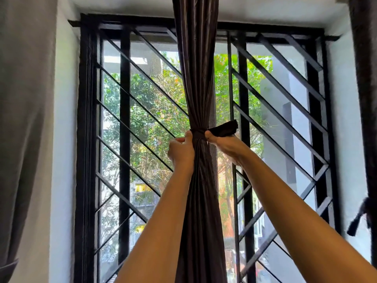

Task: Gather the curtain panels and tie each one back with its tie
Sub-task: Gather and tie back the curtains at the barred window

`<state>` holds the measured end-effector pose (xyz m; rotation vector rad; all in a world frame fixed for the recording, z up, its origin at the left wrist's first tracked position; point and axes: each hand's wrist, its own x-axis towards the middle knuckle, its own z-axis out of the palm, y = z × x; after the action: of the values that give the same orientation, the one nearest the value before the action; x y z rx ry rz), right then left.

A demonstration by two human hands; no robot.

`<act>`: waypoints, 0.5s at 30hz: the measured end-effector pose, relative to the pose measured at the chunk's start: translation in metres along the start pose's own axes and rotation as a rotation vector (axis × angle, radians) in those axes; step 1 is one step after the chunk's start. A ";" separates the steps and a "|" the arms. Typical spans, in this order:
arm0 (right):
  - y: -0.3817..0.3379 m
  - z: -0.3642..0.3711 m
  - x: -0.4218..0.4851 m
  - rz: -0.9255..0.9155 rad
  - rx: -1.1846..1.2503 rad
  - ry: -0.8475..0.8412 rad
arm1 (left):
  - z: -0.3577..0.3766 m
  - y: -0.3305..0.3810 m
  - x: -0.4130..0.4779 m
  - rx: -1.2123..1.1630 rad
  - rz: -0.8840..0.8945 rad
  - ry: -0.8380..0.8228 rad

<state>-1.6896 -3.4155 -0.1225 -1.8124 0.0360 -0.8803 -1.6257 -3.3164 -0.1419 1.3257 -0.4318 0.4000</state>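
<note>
Two hands were raised to the middle curtain (195, 78), a dark, glossy panel that hung down the centre of the window and was gathered into a narrow bunch at about half height. A dark tie (197, 132) circled the bunch there, pulled in tight so that the folds pinched to a waist and fanned out again above and below. The left hand (180, 149) sat against the left side of the bunch, its fingers curled and its thumb pressed up on the tie where the band rounded the cloth; it gripped the tie, though how much of the band lay inside the fingers could not be told. The right hand (224, 145) was at the right side of the bunch, thumb tip against the wrap, and it held the tie's loose end (225, 129), which stuck out to the right and slightly upward past the knuckles as a flat, dark strip. Both forearms rose from the lower edge of the view, one on each side of the curtain. Behind the curtain stood a black grille (140, 111) of upright and slanting bars, with green trees (155, 88) and buildings beyond the glass. A grey curtain (24, 119) hung loose at the far left. At the far right edge another dark curtain (365, 99) hung by the wall, cinched low down by a second tie (358, 217) whose end dangled.
</note>
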 end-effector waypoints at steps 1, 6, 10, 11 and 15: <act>0.000 0.000 0.000 -0.004 -0.010 -0.002 | -0.002 0.001 -0.001 0.016 0.015 -0.014; 0.000 -0.002 -0.001 -0.031 -0.074 -0.011 | -0.007 0.005 -0.009 0.051 0.092 -0.003; -0.003 0.000 -0.001 -0.111 -0.231 0.040 | -0.010 0.006 -0.013 0.078 0.151 0.014; -0.003 0.000 0.000 -0.155 -0.280 0.059 | -0.009 0.005 -0.013 0.085 0.160 0.020; -0.011 -0.003 0.003 -0.314 -0.528 0.116 | -0.009 0.005 -0.015 0.134 0.226 -0.029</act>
<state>-1.6929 -3.4143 -0.1117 -2.2939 0.0640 -1.2872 -1.6402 -3.3071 -0.1472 1.4182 -0.5903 0.6071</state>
